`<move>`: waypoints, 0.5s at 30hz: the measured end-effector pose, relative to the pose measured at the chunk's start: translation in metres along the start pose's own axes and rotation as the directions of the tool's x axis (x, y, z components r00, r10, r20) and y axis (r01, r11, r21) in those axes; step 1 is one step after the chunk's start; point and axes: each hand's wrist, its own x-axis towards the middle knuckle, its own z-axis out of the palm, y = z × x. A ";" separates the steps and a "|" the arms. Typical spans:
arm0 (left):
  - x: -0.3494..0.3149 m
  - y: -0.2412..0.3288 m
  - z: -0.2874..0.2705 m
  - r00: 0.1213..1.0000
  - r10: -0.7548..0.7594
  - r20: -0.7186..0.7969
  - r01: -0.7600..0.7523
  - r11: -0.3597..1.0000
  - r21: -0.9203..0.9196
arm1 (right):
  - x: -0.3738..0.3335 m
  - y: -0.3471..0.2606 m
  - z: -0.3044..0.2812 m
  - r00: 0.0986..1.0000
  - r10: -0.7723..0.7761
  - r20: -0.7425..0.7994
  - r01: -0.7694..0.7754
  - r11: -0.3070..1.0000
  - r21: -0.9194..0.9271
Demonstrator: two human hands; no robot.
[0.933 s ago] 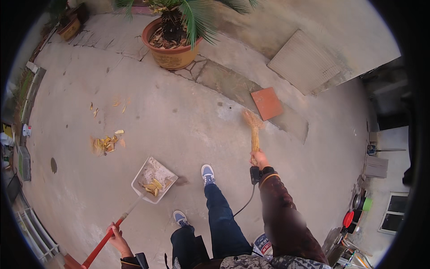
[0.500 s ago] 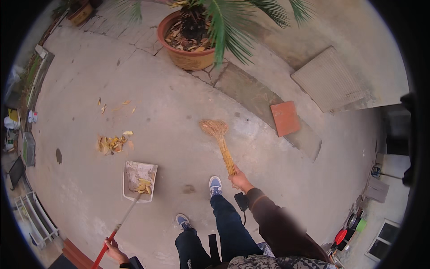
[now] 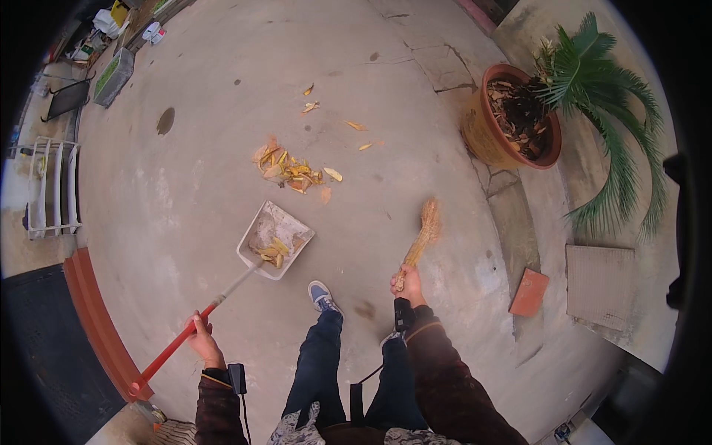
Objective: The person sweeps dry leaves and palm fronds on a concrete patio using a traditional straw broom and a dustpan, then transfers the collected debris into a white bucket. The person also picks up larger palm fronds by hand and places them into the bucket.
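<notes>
My left hand [image 3: 205,341] is wrapped round the red handle of a long-handled dustpan [image 3: 298,252]. The white pan rests on the concrete with several yellow leaves [image 3: 274,253] lying in it near the handle. In my right hand [image 3: 408,283] is a short straw broom [image 3: 421,236], gripped by its bound lower end, its bristles pointing away from me. Beyond the pan's far edge lies a pile of yellow and brown leaves [image 3: 291,172]. A few loose leaves [image 3: 356,125] are scattered farther off.
A big clay pot [image 3: 489,133] with a palm [image 3: 601,89] stands at the right. Near it lie a red tile [image 3: 529,292] and a ribbed grey slab [image 3: 601,285]. At the left are a white rack [image 3: 53,189], a red step [image 3: 100,319] and a planter box [image 3: 113,77].
My view has turned left, so the pot and tile now appear farther right. One foot has stepped forward. The broom, still in my right hand, has swung to point up and slightly right.
</notes>
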 end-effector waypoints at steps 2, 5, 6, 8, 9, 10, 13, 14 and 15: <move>0.023 -0.006 0.003 1.000 -0.010 -0.021 0.009 0.999 -0.035 | -0.005 0.030 0.075 0.994 0.070 0.089 -0.067 0.997 -0.040; 0.050 -0.007 0.007 0.998 -0.066 -0.024 0.065 0.996 -0.069 | -0.022 0.050 0.143 0.962 0.100 0.254 -0.069 0.990 -0.126; 0.057 0.001 0.006 0.996 -0.082 -0.044 0.079 0.996 -0.051 | -0.034 0.049 0.156 0.954 0.136 0.268 -0.101 0.985 -0.140; 0.067 0.006 0.009 0.993 -0.095 -0.068 0.093 0.995 -0.035 | -0.048 0.034 0.162 0.948 0.132 0.289 -0.088 0.983 -0.160; 0.077 0.012 0.011 0.991 -0.108 -0.072 0.107 0.994 -0.025 | -0.050 0.017 0.164 0.953 0.107 0.285 -0.060 0.984 -0.167; 0.081 0.017 0.013 0.991 -0.115 -0.073 0.114 0.993 -0.017 | -0.053 0.000 0.161 0.932 0.082 0.354 -0.029 0.988 -0.151; 0.090 0.032 0.020 0.987 -0.131 -0.088 0.133 0.991 0.015 | -0.022 -0.078 0.173 0.984 -0.025 0.178 0.065 0.974 -0.219; 0.092 0.036 0.022 0.986 -0.128 -0.103 0.131 0.991 0.020 | -0.001 -0.105 0.184 0.989 -0.026 0.144 0.063 0.963 -0.260; 0.094 0.039 0.026 0.987 -0.116 -0.112 0.119 0.993 0.016 | 0.022 -0.131 0.200 0.987 -0.051 0.155 0.093 0.956 -0.278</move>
